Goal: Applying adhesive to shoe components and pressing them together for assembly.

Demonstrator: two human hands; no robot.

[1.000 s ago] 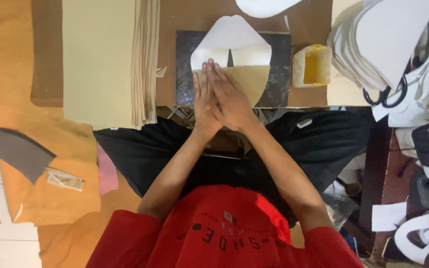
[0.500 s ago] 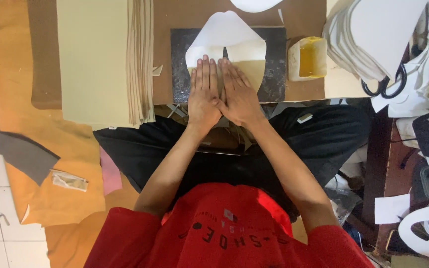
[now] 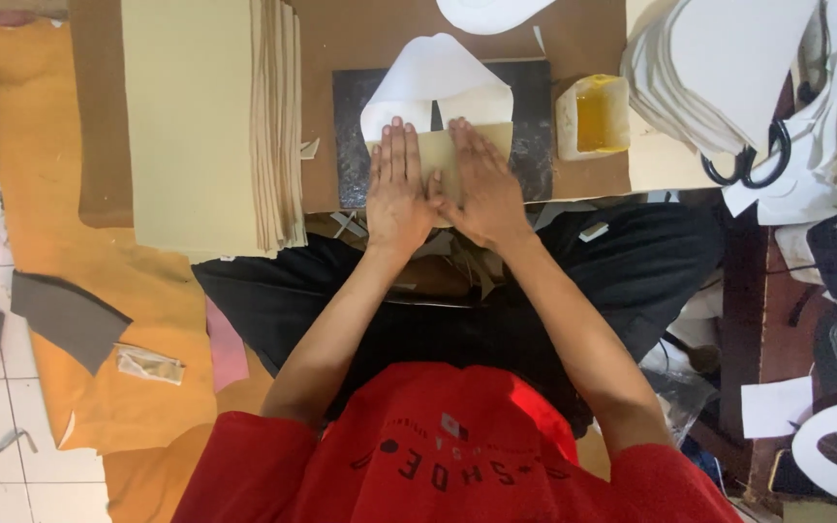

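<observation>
Both hands flat, fingers together, nothing gripped: left hand (image 3: 397,189) & right hand (image 3: 479,186) press side by side on tan piece (image 3: 443,153), overlapping white cutout (image 3: 433,82), on dark slab (image 3: 535,145), centre tabletop (image 3: 341,39). Yellow glue tub (image 3: 595,116) just right.

You are wearing a red short-sleeved shirt (image 3: 457,455) whose front is carrying dark printed lettering and a small square patch near the chest, with the sleeves ending above the elbows. Your forearms are showing bare down to the left hand (image 3: 399,189) and right hand (image 3: 481,189), both without gloves, rings or a watch. Dark trousers (image 3: 438,310) are covering your lap.
</observation>
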